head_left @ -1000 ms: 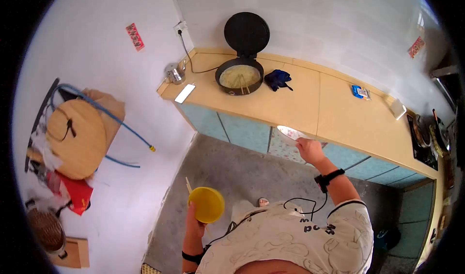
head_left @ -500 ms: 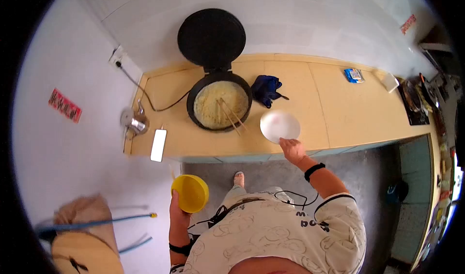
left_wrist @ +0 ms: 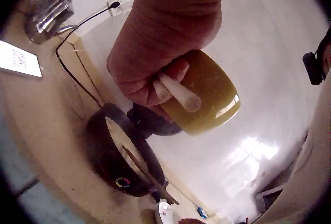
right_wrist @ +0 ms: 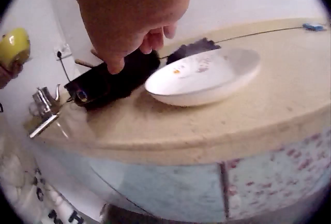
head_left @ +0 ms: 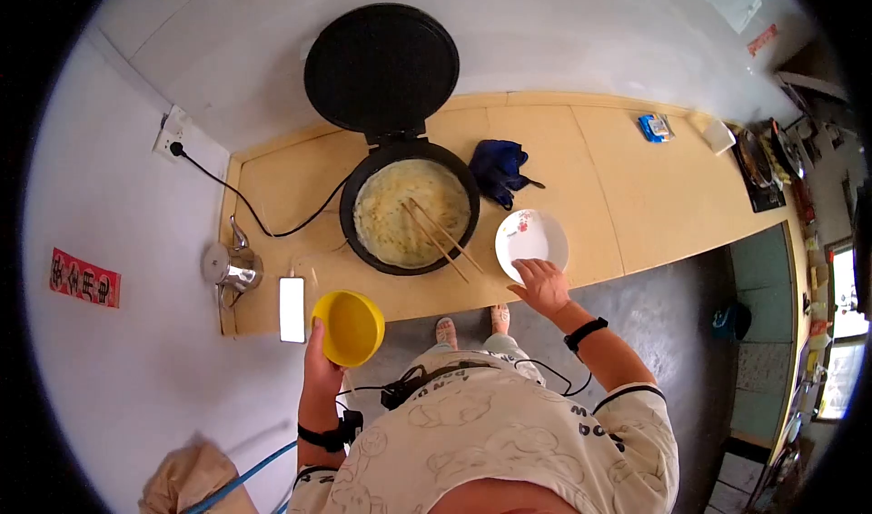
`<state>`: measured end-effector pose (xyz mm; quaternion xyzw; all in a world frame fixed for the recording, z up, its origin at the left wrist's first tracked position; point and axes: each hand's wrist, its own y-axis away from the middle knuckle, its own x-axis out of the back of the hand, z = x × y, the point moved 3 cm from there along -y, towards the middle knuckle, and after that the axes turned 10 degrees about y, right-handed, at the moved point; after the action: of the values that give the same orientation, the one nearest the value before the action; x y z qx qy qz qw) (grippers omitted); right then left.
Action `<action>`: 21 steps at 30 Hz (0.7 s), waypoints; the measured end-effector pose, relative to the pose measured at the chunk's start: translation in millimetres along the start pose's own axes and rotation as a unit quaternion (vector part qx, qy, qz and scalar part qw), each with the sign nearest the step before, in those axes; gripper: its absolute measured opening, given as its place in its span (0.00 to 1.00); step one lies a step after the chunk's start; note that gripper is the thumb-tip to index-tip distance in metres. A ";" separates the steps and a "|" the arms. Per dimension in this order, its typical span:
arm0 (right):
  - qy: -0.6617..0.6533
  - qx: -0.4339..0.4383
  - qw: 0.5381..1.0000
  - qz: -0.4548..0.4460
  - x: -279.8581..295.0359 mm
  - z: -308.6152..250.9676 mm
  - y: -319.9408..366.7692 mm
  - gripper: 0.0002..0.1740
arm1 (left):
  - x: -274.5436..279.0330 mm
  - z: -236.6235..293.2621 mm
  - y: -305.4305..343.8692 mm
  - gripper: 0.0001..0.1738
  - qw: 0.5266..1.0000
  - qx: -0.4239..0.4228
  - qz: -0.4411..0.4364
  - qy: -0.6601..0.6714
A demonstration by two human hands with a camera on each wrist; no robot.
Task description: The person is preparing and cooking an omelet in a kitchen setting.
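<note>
My left hand (head_left: 320, 361) grips a yellow bowl (head_left: 352, 329) by its side, left of my body and near the counter's front edge. In the left wrist view the ends of two pale sticks (left_wrist: 182, 95), like chopsticks, stick out from the same grip. Over the near rim of a white floral dish (head_left: 538, 232) on the counter is my right hand (head_left: 545, 289), its fingers loose and apart from the dish in the right wrist view. A round black electric griddle (head_left: 346, 214) with its lid raised holds a pale pancake (head_left: 386, 228). Wooden chopsticks (head_left: 442, 240) lean across its rim.
A dark blue cloth (head_left: 498, 171) lies between griddle and wall, right of the griddle. At the counter's left are a metal kettle (head_left: 234, 267), a lit phone (head_left: 292, 310) and the power cord (head_left: 263, 228). A blue packet (head_left: 654, 128) and a stove (head_left: 761, 182) are far right.
My right hand has brought the dish forward, set it on the counter right of the griddle and let go. The left hand, still holding the yellow bowl, has come closer to the counter.
</note>
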<state>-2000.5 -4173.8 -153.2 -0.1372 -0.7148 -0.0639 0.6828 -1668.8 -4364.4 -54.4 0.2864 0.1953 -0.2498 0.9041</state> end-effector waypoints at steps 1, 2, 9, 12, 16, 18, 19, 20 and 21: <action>-0.030 0.002 0.999 -0.031 4.4 -5.7 -13.3 0.34 | -1.7 0.8 -3.6 0.24 1.000 -0.003 0.004 0.003; -0.031 0.008 0.999 -0.031 12.8 -13.1 -26.8 0.34 | -4.5 -0.7 -5.7 0.23 0.999 0.010 0.022 0.026; 0.046 0.195 0.980 -0.021 22.2 -60.9 -103.5 0.42 | 1.7 2.6 -1.7 0.24 0.995 -0.002 0.062 0.077; -0.007 0.275 0.961 0.018 8.8 -76.0 -117.1 0.30 | 23.4 -1.2 2.6 0.26 0.991 0.045 0.094 0.084; -0.060 0.283 0.956 0.055 21.9 -86.3 -131.8 0.14 | 40.6 -0.3 9.5 0.26 0.990 0.026 0.103 0.091; -0.134 0.204 0.965 0.098 37.9 -81.6 -138.7 0.11 | 45.8 2.5 12.1 0.25 0.990 0.022 0.112 0.089; -0.193 0.179 0.956 0.125 60.3 -86.2 -142.3 0.07 | 48.6 2.1 11.8 0.25 0.989 0.022 0.113 0.091; -0.192 0.180 0.957 0.124 77.2 -89.2 -143.1 0.07 | 52.5 1.5 10.9 0.25 0.987 0.020 0.128 0.095; -0.258 0.156 0.950 0.085 90.2 -89.2 -143.8 0.07 | 56.2 1.0 10.3 0.26 0.984 0.019 0.143 0.100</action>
<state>-1958.5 -4326.1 -44.4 -0.1012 -0.8531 0.1438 0.4912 -1617.8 -4376.7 -77.2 0.3520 0.2371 -0.0918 0.9008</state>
